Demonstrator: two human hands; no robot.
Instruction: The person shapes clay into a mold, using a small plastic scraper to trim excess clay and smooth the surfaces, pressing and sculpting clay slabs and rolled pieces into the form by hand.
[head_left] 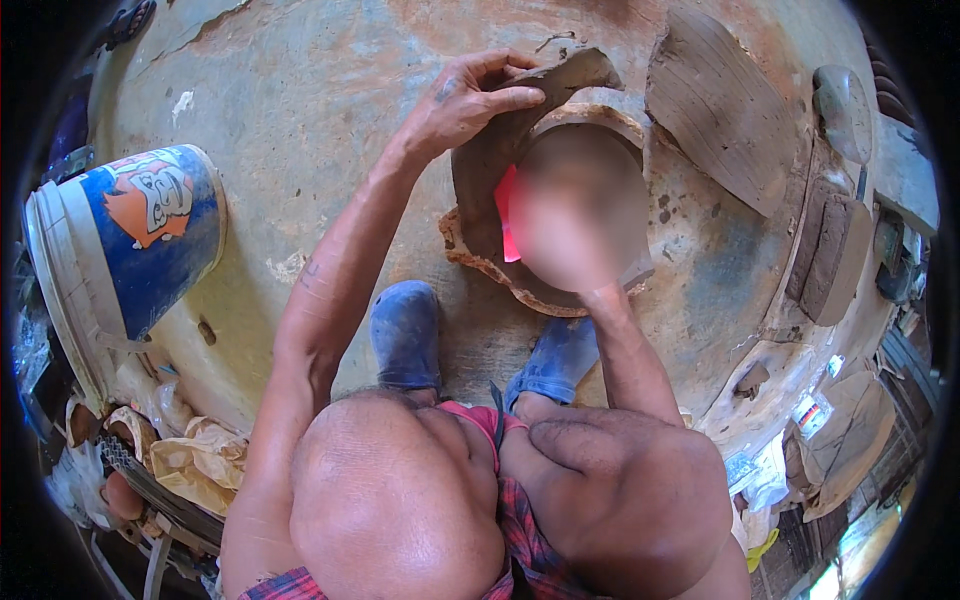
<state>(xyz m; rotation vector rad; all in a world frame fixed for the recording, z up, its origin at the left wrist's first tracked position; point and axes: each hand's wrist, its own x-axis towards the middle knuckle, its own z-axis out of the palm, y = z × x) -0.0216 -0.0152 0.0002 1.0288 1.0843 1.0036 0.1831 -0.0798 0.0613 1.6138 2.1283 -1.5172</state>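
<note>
My left hand (475,98) pinches the upper edge of a dark grey-brown clay sheet (480,165), thumb on one side and fingers on the other. The sheet stands curved along the left inner side of a round mould (490,270) with a rough, crusted tan rim. Its far end (585,70) bends over to the right, above the rim. My right hand (575,225) reaches inside the mould, but a blurred patch hides its fingers. A bright pink-red flat piece (507,215) shows beside that hand, against the clay; whether I hold it is hidden.
Another clay slab (720,115) lies on the floor to the right. Farther right are a clay block (832,255) and a rounded grey piece (843,112). A blue-and-white bucket (150,235) lies at the left. My blue shoes (405,335) are just below the mould.
</note>
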